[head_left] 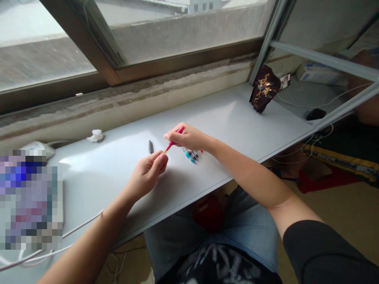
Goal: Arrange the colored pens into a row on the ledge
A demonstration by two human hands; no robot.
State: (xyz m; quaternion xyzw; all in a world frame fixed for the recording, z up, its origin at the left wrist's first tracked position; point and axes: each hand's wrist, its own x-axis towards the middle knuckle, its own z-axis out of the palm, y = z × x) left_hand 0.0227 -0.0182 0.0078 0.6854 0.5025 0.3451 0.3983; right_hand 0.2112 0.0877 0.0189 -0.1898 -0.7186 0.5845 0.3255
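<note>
I observe the right hand (186,136), fingers clamped on a red pen (169,145), and the left hand (149,169), fingers pinched at its yellow end (166,151), above the surface (100,169).

I'm watching the left arm (108,223) slanting in from the near left, the left hand (149,171) curling into a pinch. The right arm (251,173) is angling in from the near right, the right hand (189,136) pinching just beyond.
</note>
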